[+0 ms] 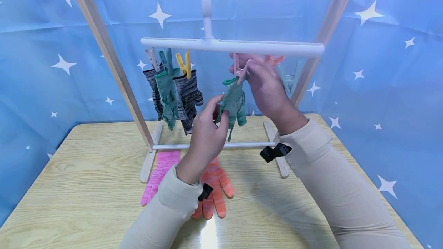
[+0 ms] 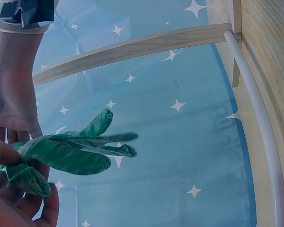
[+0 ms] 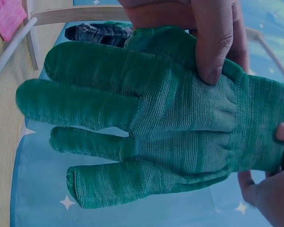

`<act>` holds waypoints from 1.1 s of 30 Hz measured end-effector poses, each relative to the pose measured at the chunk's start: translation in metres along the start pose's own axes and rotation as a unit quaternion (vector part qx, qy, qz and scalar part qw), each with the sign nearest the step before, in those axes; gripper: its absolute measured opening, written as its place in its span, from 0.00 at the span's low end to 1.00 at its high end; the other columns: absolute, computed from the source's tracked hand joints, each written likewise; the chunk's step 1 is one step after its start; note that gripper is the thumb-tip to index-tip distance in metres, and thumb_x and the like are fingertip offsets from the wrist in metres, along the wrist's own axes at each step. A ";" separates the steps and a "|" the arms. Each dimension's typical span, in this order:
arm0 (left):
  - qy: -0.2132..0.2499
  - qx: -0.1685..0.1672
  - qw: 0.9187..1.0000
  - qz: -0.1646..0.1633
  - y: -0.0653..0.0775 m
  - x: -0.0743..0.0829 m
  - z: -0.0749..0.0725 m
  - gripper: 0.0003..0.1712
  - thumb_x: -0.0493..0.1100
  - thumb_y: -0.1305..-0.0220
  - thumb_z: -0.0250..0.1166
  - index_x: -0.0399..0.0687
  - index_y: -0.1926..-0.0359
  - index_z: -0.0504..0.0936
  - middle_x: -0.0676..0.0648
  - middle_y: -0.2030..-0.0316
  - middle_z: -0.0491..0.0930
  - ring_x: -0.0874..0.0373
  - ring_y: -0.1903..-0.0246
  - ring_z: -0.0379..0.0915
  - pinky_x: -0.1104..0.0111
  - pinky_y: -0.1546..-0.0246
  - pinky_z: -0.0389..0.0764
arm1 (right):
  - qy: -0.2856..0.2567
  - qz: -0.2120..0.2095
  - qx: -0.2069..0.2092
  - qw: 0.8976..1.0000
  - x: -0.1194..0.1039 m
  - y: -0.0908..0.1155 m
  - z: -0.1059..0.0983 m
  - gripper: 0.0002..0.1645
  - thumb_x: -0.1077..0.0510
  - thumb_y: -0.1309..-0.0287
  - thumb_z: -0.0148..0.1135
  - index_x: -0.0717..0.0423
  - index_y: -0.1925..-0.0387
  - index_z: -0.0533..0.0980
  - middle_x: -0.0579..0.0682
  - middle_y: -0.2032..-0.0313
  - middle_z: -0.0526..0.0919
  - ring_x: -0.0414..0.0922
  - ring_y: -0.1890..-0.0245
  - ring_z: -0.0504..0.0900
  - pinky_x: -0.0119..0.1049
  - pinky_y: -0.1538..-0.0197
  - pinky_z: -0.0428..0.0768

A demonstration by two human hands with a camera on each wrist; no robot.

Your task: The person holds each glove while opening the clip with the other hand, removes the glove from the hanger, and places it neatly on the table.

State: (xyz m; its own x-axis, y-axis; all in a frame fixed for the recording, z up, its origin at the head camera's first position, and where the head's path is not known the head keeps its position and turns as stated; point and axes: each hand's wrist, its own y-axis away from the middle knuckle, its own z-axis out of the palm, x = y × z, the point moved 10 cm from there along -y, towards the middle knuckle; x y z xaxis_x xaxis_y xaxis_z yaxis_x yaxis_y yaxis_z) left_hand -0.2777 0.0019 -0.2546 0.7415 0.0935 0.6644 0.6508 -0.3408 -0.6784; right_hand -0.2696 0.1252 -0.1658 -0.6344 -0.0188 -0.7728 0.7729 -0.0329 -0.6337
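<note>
A green knit glove (image 1: 234, 105) hangs fingers-down below the right half of the white hanger (image 1: 263, 47). My left hand (image 1: 209, 131) pinches it by one side, thumb in front; in the right wrist view that thumb (image 3: 213, 52) presses on the palm of the glove. At the cuff, my right hand (image 1: 269, 87) pinches a pink clothespin (image 1: 239, 73) between thumb and fingers, close under the hanger bar. The left wrist view has the glove's fingers (image 2: 80, 153) sticking out past my left hand.
Clothespins hold a dark striped glove (image 1: 188, 99), a green glove (image 1: 167, 99) and another dark glove (image 1: 152, 83) at the hanger's left. Spare clips, one light green (image 1: 290, 78), hang right. Pink (image 1: 167, 164) and orange (image 1: 216, 183) gloves lie on the table inside the wooden rack (image 1: 110, 60).
</note>
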 end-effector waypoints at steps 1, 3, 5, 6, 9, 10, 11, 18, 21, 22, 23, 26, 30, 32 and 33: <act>0.001 0.001 1.000 0.000 0.000 0.000 0.000 0.22 0.38 0.27 0.54 0.43 0.34 0.72 0.45 0.66 0.82 0.59 0.72 0.74 0.69 0.77 0.76 | -0.008 0.001 -0.003 1.000 0.000 0.000 0.000 0.22 0.62 0.26 0.38 0.52 0.51 0.81 0.44 0.55 0.84 0.46 0.54 0.81 0.43 0.30 0.64; 0.001 0.002 1.000 0.001 0.000 0.001 0.000 0.22 0.39 0.27 0.55 0.43 0.34 0.72 0.45 0.64 0.84 0.58 0.69 0.77 0.68 0.74 0.78 | -0.022 0.001 -0.007 1.000 -0.001 0.001 0.002 0.22 0.62 0.26 0.37 0.52 0.54 0.81 0.45 0.56 0.84 0.46 0.53 0.81 0.42 0.32 0.66; 0.003 0.002 1.000 0.002 -0.001 0.001 0.000 0.22 0.39 0.27 0.55 0.43 0.34 0.72 0.46 0.64 0.84 0.58 0.67 0.78 0.68 0.71 0.80 | -0.031 0.001 -0.012 0.999 -0.001 0.001 0.003 0.22 0.62 0.26 0.38 0.53 0.54 0.81 0.47 0.57 0.84 0.46 0.52 0.82 0.42 0.33 0.68; 0.003 0.003 1.000 0.003 -0.001 0.001 -0.001 0.22 0.40 0.27 0.55 0.44 0.34 0.72 0.46 0.64 0.84 0.58 0.66 0.78 0.67 0.68 0.80 | -0.033 -0.001 -0.014 0.999 -0.001 0.002 0.003 0.21 0.62 0.26 0.38 0.54 0.53 0.80 0.48 0.58 0.84 0.46 0.52 0.82 0.43 0.33 0.69; 0.005 0.001 1.000 0.005 -0.001 0.002 0.000 0.22 0.42 0.26 0.56 0.45 0.34 0.72 0.47 0.65 0.83 0.57 0.66 0.75 0.65 0.64 0.79 | -0.038 0.000 -0.017 0.999 -0.001 0.002 0.004 0.21 0.61 0.27 0.38 0.58 0.51 0.79 0.49 0.61 0.85 0.46 0.52 0.83 0.43 0.35 0.72; 0.006 0.001 1.000 0.006 -0.001 0.002 -0.001 0.22 0.43 0.26 0.57 0.45 0.34 0.72 0.47 0.66 0.83 0.57 0.66 0.75 0.65 0.63 0.78 | -0.037 0.001 -0.017 0.999 -0.001 0.002 0.004 0.21 0.61 0.27 0.39 0.58 0.49 0.78 0.50 0.61 0.85 0.46 0.53 0.83 0.43 0.36 0.73; 0.006 0.000 1.000 0.006 -0.001 0.002 0.000 0.23 0.44 0.26 0.57 0.45 0.34 0.72 0.47 0.66 0.82 0.57 0.66 0.74 0.64 0.63 0.78 | -0.037 0.004 -0.016 0.999 -0.001 0.003 0.003 0.21 0.60 0.27 0.39 0.59 0.48 0.78 0.50 0.62 0.85 0.46 0.53 0.83 0.42 0.37 0.74; 0.010 -0.003 1.000 0.004 -0.003 0.004 0.000 0.23 0.45 0.26 0.58 0.43 0.34 0.73 0.47 0.65 0.84 0.58 0.66 0.77 0.65 0.62 0.80 | -0.024 0.005 -0.014 1.000 0.001 0.003 0.003 0.24 0.59 0.27 0.40 0.66 0.42 0.75 0.51 0.61 0.84 0.47 0.55 0.82 0.38 0.44 0.77; 0.011 -0.003 1.000 0.005 -0.003 0.005 0.000 0.23 0.44 0.26 0.59 0.43 0.35 0.73 0.46 0.64 0.84 0.57 0.65 0.78 0.63 0.64 0.81 | -0.027 0.001 -0.017 0.999 0.000 0.003 0.004 0.22 0.59 0.27 0.41 0.63 0.49 0.80 0.50 0.57 0.83 0.46 0.54 0.82 0.37 0.44 0.77; 0.011 -0.003 1.000 0.005 -0.003 0.006 0.000 0.23 0.44 0.26 0.59 0.43 0.35 0.73 0.46 0.64 0.84 0.57 0.65 0.78 0.63 0.65 0.81 | -0.031 -0.001 -0.018 0.999 0.000 0.003 0.004 0.21 0.59 0.26 0.41 0.61 0.55 0.82 0.50 0.55 0.83 0.46 0.54 0.82 0.37 0.44 0.77; 0.010 -0.003 1.000 0.005 -0.003 0.006 0.000 0.23 0.44 0.26 0.59 0.43 0.35 0.73 0.46 0.64 0.84 0.57 0.65 0.79 0.63 0.65 0.82 | -0.033 -0.004 -0.019 0.999 -0.001 0.003 0.004 0.21 0.60 0.26 0.41 0.59 0.61 0.82 0.50 0.52 0.82 0.46 0.53 0.82 0.37 0.44 0.77; 0.010 -0.002 1.000 0.007 -0.003 0.007 -0.001 0.22 0.43 0.26 0.58 0.43 0.35 0.74 0.46 0.64 0.84 0.57 0.64 0.80 0.65 0.63 0.82 | -0.041 -0.011 -0.019 0.999 -0.003 0.004 0.004 0.22 0.62 0.26 0.41 0.56 0.67 0.81 0.49 0.50 0.81 0.46 0.53 0.81 0.36 0.45 0.77; 0.012 -0.001 1.000 0.011 -0.003 0.009 -0.001 0.21 0.41 0.27 0.59 0.42 0.36 0.74 0.45 0.64 0.85 0.56 0.64 0.81 0.65 0.60 0.84 | -0.044 -0.009 -0.015 0.999 -0.003 0.003 0.004 0.19 0.62 0.26 0.42 0.57 0.54 0.81 0.50 0.56 0.83 0.46 0.54 0.80 0.34 0.48 0.77; 0.012 0.000 1.000 0.011 -0.002 0.009 -0.001 0.21 0.41 0.27 0.59 0.42 0.36 0.74 0.45 0.64 0.85 0.57 0.64 0.82 0.65 0.59 0.84 | -0.041 -0.004 -0.013 0.999 -0.002 0.003 0.004 0.19 0.62 0.26 0.42 0.59 0.48 0.79 0.51 0.60 0.83 0.46 0.54 0.80 0.34 0.49 0.76; 0.013 0.000 1.000 0.011 -0.002 0.009 -0.001 0.21 0.41 0.27 0.59 0.42 0.36 0.74 0.45 0.63 0.85 0.57 0.64 0.82 0.65 0.58 0.84 | -0.040 -0.001 -0.012 0.999 -0.002 0.003 0.004 0.19 0.62 0.25 0.42 0.60 0.47 0.78 0.51 0.60 0.83 0.46 0.54 0.80 0.34 0.49 0.76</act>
State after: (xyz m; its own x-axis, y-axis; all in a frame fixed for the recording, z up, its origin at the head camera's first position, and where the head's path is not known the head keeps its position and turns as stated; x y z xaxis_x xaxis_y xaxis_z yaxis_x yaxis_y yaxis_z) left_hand -0.2725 0.0022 -0.2466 0.7515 0.0625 0.6568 0.6342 -0.3430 -0.6929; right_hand -0.2657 0.1212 -0.1664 -0.6345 -0.0994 -0.7665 0.7708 -0.0084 -0.6370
